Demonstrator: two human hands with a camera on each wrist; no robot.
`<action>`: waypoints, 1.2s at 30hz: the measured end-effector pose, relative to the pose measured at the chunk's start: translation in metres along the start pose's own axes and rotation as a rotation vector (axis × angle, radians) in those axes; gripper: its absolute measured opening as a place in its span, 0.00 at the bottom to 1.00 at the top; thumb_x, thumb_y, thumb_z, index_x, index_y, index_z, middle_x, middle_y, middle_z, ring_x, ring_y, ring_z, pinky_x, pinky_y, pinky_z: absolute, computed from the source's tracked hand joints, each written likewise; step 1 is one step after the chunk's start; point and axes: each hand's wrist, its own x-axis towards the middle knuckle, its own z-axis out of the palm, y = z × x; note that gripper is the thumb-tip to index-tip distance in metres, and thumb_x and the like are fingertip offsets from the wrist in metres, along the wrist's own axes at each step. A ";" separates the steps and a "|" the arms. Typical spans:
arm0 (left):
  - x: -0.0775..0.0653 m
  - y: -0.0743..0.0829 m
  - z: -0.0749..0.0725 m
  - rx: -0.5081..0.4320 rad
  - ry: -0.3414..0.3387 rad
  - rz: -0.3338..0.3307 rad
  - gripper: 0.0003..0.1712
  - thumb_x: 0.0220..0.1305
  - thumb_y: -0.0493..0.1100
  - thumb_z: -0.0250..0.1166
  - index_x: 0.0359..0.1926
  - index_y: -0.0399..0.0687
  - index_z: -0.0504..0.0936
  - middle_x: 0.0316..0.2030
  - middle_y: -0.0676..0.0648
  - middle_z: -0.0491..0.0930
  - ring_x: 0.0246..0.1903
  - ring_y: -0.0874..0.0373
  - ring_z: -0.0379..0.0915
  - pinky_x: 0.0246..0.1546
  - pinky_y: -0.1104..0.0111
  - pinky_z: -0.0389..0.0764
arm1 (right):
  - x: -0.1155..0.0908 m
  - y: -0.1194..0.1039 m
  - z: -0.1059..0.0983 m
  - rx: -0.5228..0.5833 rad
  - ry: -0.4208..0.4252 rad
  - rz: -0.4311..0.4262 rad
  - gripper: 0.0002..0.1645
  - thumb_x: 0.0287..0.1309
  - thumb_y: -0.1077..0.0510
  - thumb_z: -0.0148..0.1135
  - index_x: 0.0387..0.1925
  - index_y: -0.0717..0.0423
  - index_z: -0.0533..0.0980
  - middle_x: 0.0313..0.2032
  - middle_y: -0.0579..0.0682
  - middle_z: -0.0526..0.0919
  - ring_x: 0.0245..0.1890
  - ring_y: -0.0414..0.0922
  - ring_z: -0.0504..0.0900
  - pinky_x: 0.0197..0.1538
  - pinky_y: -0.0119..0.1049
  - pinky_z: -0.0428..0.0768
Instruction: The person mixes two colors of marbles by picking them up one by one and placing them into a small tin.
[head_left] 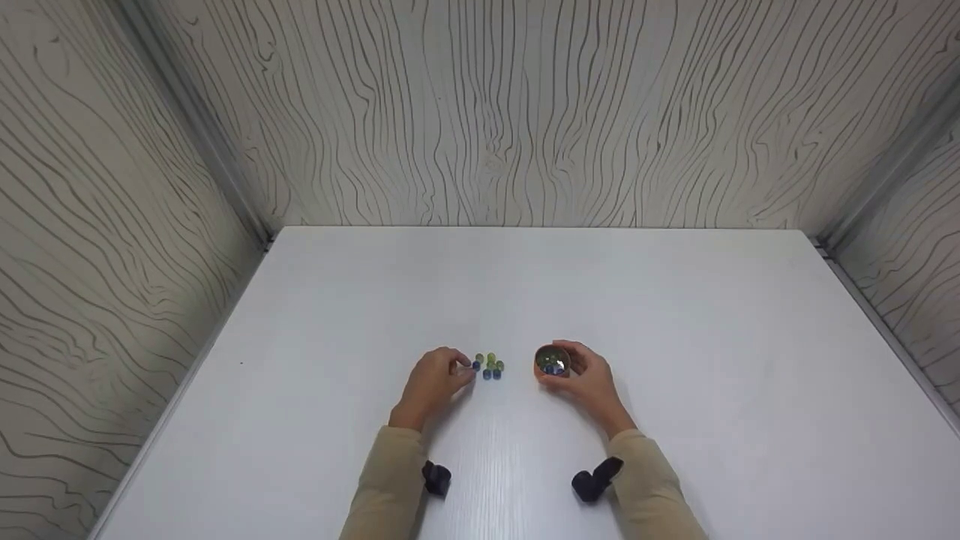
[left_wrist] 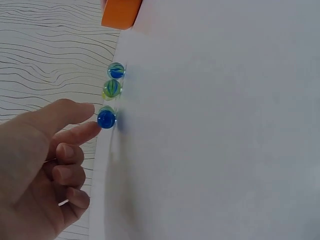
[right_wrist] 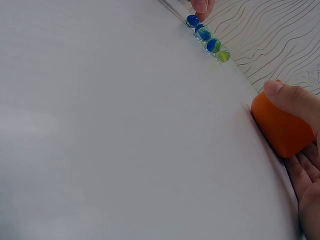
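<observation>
My left hand [head_left: 435, 381] is beside a small cluster of glass marbles [head_left: 491, 358]. In the left wrist view, its thumb and index fingertip are spread a little at the near side of a dark blue marble [left_wrist: 106, 119]. The index tip seems to touch that marble; I see no firm pinch round it. The other fingers curl loosely. My right hand [head_left: 592, 379] holds a small orange cup [right_wrist: 282, 125], with the thumb on one side and fingers on the other. Inside the cup, seen from above, lie several green and blue marbles [head_left: 553, 367].
A white table [head_left: 675, 300] extends round both hands. Patterned panels [head_left: 487, 112] stand behind it and at both sides. The loose marbles, yellow-green and blue, lie between the left hand and the cup. Each forearm carries a black wrist camera [head_left: 592, 486].
</observation>
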 end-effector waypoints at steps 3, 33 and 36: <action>0.000 0.000 0.001 0.005 0.002 0.002 0.11 0.60 0.43 0.66 0.41 0.41 0.85 0.28 0.48 0.78 0.27 0.62 0.65 0.29 0.73 0.68 | 0.000 0.001 0.000 -0.001 0.002 0.006 0.37 0.42 0.64 0.76 0.57 0.63 0.73 0.60 0.62 0.77 0.65 0.57 0.73 0.67 0.45 0.69; 0.000 -0.002 0.002 0.065 -0.015 0.024 0.10 0.58 0.41 0.68 0.39 0.41 0.84 0.31 0.47 0.80 0.30 0.61 0.67 0.35 0.69 0.73 | 0.002 0.002 -0.001 -0.008 -0.004 0.035 0.38 0.39 0.62 0.77 0.56 0.60 0.74 0.59 0.60 0.77 0.66 0.56 0.72 0.67 0.44 0.69; 0.001 -0.002 0.003 0.050 -0.027 -0.002 0.10 0.59 0.42 0.67 0.39 0.41 0.84 0.31 0.47 0.79 0.30 0.61 0.68 0.33 0.70 0.72 | 0.002 0.002 -0.001 -0.010 -0.006 0.037 0.38 0.40 0.62 0.77 0.57 0.60 0.74 0.60 0.60 0.77 0.66 0.56 0.72 0.67 0.45 0.69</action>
